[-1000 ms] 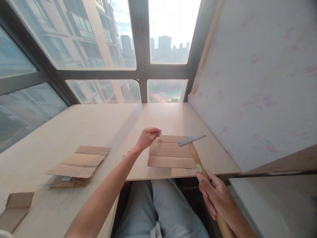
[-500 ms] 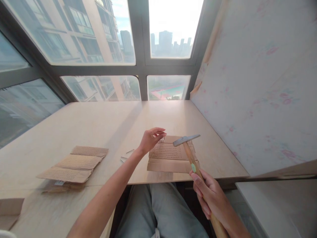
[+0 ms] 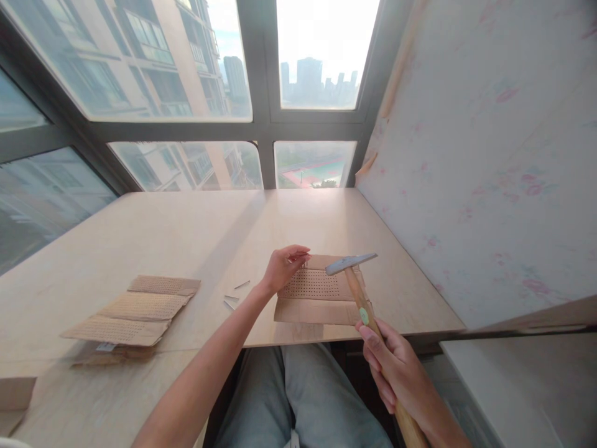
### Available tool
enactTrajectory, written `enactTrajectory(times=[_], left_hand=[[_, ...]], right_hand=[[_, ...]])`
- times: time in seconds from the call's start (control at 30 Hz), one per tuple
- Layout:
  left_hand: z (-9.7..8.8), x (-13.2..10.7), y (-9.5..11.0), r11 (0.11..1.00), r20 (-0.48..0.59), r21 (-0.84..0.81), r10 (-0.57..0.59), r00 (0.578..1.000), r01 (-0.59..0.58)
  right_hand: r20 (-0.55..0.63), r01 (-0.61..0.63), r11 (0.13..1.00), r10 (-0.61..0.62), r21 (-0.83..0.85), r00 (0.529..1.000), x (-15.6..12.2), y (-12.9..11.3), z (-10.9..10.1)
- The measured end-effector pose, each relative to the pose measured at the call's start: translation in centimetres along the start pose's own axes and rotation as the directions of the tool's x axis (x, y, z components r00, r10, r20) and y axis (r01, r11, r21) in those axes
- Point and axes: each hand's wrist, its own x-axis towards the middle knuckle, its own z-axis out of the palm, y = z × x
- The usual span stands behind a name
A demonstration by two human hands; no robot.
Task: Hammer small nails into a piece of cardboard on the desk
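My left hand (image 3: 283, 267) is at the far left part of a flat cardboard piece (image 3: 314, 311) with rows of small dark holes. Its fingertips are pinched together on a thin nail, whose lower end points down at the cardboard. Several nails stand upright there, partly hidden by the fingers. In my right hand (image 3: 392, 361) is a hammer (image 3: 358, 289) with a wooden handle and a green sticker. The steel head hangs over the right side of the cardboard, apart from the nails. Loose nails (image 3: 232, 297) lie on the table left of the cardboard.
On the left of the wooden table (image 3: 186, 230) lies a folded, hole-covered cardboard stack (image 3: 133, 305). Another cardboard piece (image 3: 16, 398) is at the lower left edge. Windows rise behind the table, and a papered wall (image 3: 489, 155) borders its right side.
My left hand has lowered slightly, bringing the nail down toward the cardboard beside the standing nails. The hammer in my right hand stays almost still. The view has shifted slightly.
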Motion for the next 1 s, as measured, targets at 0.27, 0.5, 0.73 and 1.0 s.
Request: enactTrajectory(times=[0.27,0.5,0.73,1.0], left_hand=[[-0.1,-0.1,-0.1,0.997,-0.017,0.046,0.068,0.998,-0.067],[0.1,-0.3,-0.1,0.995,-0.025,0.057,0.087,0.996,-0.085],[0.3,-0.4,-0.2,0.996,-0.038,0.023,0.085,0.996,-0.085],[0.5,-0.7,-0.4,0.998,-0.063,0.007,0.056,0.996,-0.056]], right_hand=[[0.007,-0.009,1.000,0.009,0.007,1.000,0.2,0.4,0.0],[0.032,0.010,1.000,-0.010,-0.001,0.999,0.5,0.2,0.1],[0.067,0.111,0.976,-0.100,-0.189,0.993,1.8,-1.1,0.1],[0.070,0.211,0.809,-0.207,-0.548,0.976,4.0,-4.8,0.6]])
